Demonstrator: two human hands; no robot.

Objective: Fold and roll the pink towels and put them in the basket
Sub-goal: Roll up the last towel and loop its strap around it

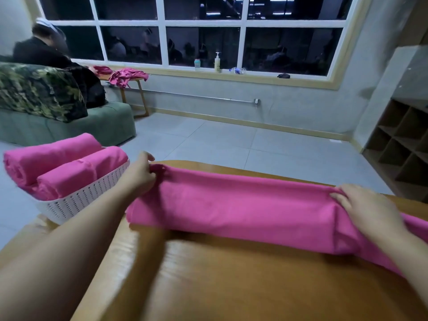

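Stretching across the glossy wooden table [231, 286], a pink towel [231, 205] lies folded into a long band. The left hand [139, 174] pinches its far left corner between curled fingers and thumb. The right hand [368, 209] rests on the other end with fingers bent over the fold; whether it truly grips the cloth I can't quite tell. Just beside the left forearm sits a white perforated basket [76, 202] on the table's left edge, holding two rolled pink towels [58, 163] side by side. More pink cloth [127, 76] is heaped on a small table under the window.
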